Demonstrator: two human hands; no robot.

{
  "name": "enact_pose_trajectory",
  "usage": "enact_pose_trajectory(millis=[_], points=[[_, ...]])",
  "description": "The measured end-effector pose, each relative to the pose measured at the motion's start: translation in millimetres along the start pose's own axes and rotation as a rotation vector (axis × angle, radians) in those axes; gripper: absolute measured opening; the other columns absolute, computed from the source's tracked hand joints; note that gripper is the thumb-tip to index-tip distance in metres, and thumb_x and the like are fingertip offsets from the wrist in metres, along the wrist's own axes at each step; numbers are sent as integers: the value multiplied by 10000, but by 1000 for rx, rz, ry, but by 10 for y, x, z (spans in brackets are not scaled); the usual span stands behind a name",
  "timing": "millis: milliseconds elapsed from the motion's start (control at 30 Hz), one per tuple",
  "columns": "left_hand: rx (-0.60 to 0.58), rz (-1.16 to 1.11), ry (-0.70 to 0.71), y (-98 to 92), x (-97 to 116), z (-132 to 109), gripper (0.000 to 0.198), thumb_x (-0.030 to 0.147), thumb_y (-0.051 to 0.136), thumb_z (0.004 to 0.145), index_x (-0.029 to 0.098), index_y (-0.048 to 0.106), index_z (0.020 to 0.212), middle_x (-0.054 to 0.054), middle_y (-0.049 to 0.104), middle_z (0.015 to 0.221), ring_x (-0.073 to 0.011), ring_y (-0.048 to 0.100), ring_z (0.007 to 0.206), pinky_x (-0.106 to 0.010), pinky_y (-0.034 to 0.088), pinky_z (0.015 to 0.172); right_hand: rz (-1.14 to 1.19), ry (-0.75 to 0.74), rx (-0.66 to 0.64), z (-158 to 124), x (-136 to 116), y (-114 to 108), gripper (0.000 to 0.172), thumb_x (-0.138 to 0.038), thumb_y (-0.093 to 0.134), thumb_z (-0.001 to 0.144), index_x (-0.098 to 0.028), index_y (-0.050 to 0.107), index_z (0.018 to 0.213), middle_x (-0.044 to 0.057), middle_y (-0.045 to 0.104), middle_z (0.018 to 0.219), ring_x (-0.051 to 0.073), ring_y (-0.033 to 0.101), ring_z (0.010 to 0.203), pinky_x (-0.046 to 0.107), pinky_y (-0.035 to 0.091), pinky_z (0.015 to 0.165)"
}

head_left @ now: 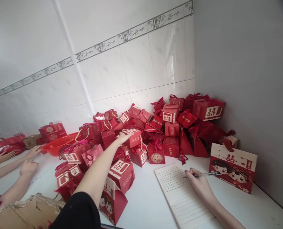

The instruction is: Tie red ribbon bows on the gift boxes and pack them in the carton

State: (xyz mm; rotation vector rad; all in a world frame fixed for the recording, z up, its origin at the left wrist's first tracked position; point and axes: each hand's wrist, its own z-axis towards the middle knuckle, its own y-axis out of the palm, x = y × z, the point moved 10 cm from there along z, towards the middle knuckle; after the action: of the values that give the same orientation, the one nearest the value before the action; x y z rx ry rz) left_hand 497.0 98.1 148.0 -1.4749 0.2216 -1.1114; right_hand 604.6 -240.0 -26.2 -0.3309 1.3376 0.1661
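Note:
My left hand (pixel 123 137) reaches out over a heap of red gift boxes and rests on a small red box with a white label (pixel 134 138) near the middle of the heap. My right hand (pixel 198 183) grips a black pen (pixel 207 174), its tip on a lined notebook (pixel 179 194) that lies open on the white table (pixel 146 203). The notebook's top part carries rows of handwriting.
Several red gift boxes and bags (pixel 172 127) are piled against the tiled wall and grey corner. A larger box with a cartoon couple (pixel 233 167) stands at right. Another person's hands (pixel 28 165) lie at far left near a red basin (pixel 57 144). Torn cardboard (pixel 26 213) sits bottom left.

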Motion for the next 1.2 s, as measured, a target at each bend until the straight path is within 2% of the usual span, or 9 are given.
enact_pose_trajectory(millis=[100,200,300,400,600,733,900,1100,1200], points=[[-52,-27,44,92,71,23,554,551,445,806,139,436,1178,-186,589,1138,-269,621,944,-355,530,653,-5,4,-12,7,-35,25,361,-510,441,599,-229,248,483,-46,262,457,126,277,473,244,256,479],[-16,-11,172,40,220,-50,584,453,627,705,153,448,1172,-160,539,1216,-280,526,1113,-398,489,859,-16,-13,-29,2,-80,56,353,-500,440,606,-225,255,484,-46,273,452,125,280,468,238,259,471],[98,161,523,-55,495,-341,768,292,731,590,152,376,1257,-143,419,1337,-293,311,1299,-439,288,1078,-12,-26,-30,-4,-92,64,349,-489,454,612,-224,271,477,-45,289,440,122,288,451,236,261,452],[113,403,813,47,591,-746,701,220,687,632,143,370,1253,-159,338,1386,-319,214,1345,-479,285,1077,-18,-25,-29,-11,-83,58,349,-481,477,607,-224,287,465,-45,296,427,121,294,435,238,253,436],[-80,313,617,183,402,-793,341,380,553,776,180,433,1025,-150,166,1469,-297,385,1262,-422,453,923,-59,-9,-30,-40,-58,25,337,-481,476,596,-218,306,473,-44,317,439,124,307,471,234,256,466],[-182,263,542,226,538,-651,559,411,655,648,163,388,1072,-176,364,1343,-285,498,1132,-383,466,876,-50,-7,-11,-54,-59,-6,337,-470,482,600,-218,296,475,-49,302,447,117,288,467,232,245,460],[-283,477,492,322,707,-484,1036,462,720,494,165,235,1360,-214,315,1362,-404,411,1205,-466,409,914,-51,3,-21,-40,-48,7,342,-484,467,600,-221,294,466,-52,290,429,114,267,456,233,233,461],[-349,518,577,515,849,-517,959,465,673,555,106,279,1353,-213,345,1370,-371,316,1281,-443,354,992,-47,6,-21,-22,-30,4,337,-476,472,610,-218,304,475,-54,299,431,115,285,453,233,231,461],[-199,398,640,320,851,-656,994,523,667,589,121,218,1380,-195,363,1351,-346,381,1243,-426,373,992,-43,10,-25,-21,-40,14,342,-481,472,611,-218,300,476,-54,302,428,114,288,448,233,234,457]])
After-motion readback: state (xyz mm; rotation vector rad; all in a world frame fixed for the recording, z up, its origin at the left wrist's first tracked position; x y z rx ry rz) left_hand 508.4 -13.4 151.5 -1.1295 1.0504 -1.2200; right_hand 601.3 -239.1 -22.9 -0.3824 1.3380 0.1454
